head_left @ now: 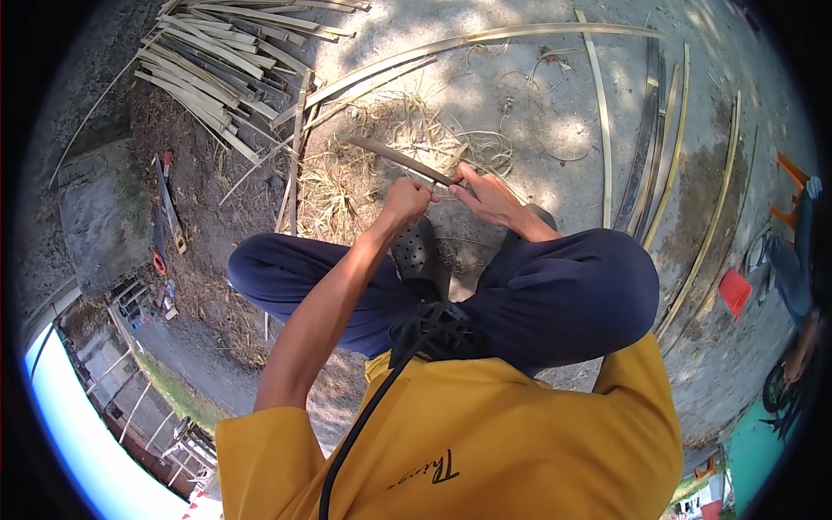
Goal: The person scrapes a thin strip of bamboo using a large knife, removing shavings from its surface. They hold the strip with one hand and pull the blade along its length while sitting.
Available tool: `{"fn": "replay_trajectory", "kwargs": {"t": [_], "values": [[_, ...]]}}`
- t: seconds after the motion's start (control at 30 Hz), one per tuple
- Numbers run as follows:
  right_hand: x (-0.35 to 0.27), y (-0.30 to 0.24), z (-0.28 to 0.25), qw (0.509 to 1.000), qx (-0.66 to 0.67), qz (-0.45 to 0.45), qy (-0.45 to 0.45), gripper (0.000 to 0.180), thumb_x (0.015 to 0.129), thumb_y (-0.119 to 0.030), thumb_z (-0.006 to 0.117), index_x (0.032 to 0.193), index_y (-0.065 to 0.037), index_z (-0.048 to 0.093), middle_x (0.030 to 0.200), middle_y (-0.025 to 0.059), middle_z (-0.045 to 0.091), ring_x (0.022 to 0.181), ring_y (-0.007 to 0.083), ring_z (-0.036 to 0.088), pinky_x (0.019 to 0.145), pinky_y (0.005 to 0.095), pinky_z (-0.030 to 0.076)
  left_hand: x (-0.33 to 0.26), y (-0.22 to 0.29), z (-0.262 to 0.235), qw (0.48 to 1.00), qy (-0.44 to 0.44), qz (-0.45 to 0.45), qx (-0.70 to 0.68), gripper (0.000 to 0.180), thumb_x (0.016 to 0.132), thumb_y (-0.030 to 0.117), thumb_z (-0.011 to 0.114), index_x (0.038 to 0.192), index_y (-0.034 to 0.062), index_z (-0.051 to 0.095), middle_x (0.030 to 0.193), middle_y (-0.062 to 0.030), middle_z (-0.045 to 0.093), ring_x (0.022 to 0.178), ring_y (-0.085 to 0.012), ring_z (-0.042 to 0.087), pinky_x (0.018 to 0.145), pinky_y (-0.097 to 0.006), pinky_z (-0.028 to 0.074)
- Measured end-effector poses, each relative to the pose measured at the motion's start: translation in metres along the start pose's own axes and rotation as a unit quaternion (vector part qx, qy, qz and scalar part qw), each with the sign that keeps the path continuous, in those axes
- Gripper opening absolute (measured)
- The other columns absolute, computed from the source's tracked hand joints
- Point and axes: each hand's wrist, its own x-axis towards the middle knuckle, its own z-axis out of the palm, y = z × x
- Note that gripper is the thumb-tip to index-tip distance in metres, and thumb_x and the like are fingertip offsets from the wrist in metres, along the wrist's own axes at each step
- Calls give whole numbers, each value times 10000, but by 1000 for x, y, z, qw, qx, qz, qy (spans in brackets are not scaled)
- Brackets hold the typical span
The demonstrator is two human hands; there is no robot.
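A long, narrow brown strip [390,154] slants from the debris toward my hands; I cannot tell whether it is bamboo or a blade. Its near end is pinched by my right hand [492,201], thumb and fingers closed around it. Just left of that, my left hand [407,201] is a fist close under the strip. A thin pale piece shows beside the left knuckles, but what that fist holds is hidden. Both hands are above my dark clogs [418,260], between my bent knees.
Split bamboo strips [212,65] lie piled at the far left. One long bowed strip [485,36] crosses the far ground; others [604,130] lie to the right. Thin shavings [416,126] cover the ground ahead. A handsaw [171,204] lies left; a red object [735,293] is right.
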Motion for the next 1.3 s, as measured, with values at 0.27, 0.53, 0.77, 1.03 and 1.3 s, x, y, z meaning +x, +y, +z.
{"fn": "replay_trajectory", "kwargs": {"t": [0.27,0.53,0.77,1.03,1.3], "values": [[3,14,7,999,33,1,15,350,1038,-385,562,1159,-57,561,583,191,539,600,400,607,624,488,449,-3,8,1,998,-9,-61,2,265,961,243,644,844,78,816,593,-98,656,518,-221,633,552,-389,504],[1,13,17,998,44,2,39,337,1042,-381,556,1144,-60,552,605,210,551,629,418,607,638,500,443,-6,12,4,997,31,-10,72,284,945,245,641,826,54,813,777,-201,740,785,-338,738,785,-432,556],[3,16,14,997,47,14,58,340,1040,-381,557,1145,-58,542,628,221,568,631,433,608,636,509,437,-8,15,6,997,11,-34,64,287,942,233,622,841,46,815,778,-187,749,805,-321,749,796,-422,568],[10,24,9,998,29,11,48,346,1043,-398,537,1152,-70,531,692,218,624,726,460,647,685,518,471,-10,22,6,999,-27,-42,4,305,1032,252,564,941,21,741,546,17,477,440,-117,403,432,-328,342],[16,18,-3,998,40,47,18,335,1047,-400,532,1153,-83,538,647,210,598,656,430,628,660,523,449,-3,9,6,995,-18,-85,-53,278,972,237,606,877,42,779,538,-44,563,433,-162,506,439,-356,389]]}}
